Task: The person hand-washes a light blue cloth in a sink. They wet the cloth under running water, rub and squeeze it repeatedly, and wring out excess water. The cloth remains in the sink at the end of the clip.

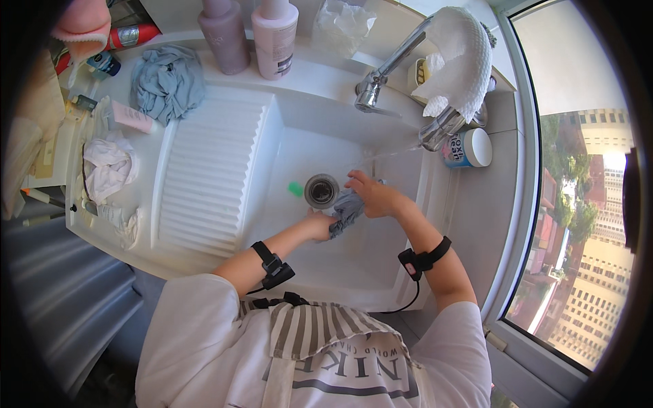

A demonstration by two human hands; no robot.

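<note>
Over the basin of a white laundry sink [301, 275], both hands grip a wet grey-blue cloth [349, 208]. My left hand [319, 225] closes on its lower left end, and my right hand [375, 194] clasps the upper right end. The cloth hangs just right of the drain [322, 190], and a small green spot [295, 189] lies left of that drain. Water runs from the chrome faucet [438, 131], which has a white textured cloth [461, 61] draped over its spout. Left of the basin is the ribbed washboard [209, 168].
A crumpled blue-grey cloth [168, 84], a pink tube [133, 117] and a white cloth [108, 166] lie on the left ledge. Two pump bottles [275, 41] stand at the back. An Oxi Clean tub [477, 148] is by the window at right.
</note>
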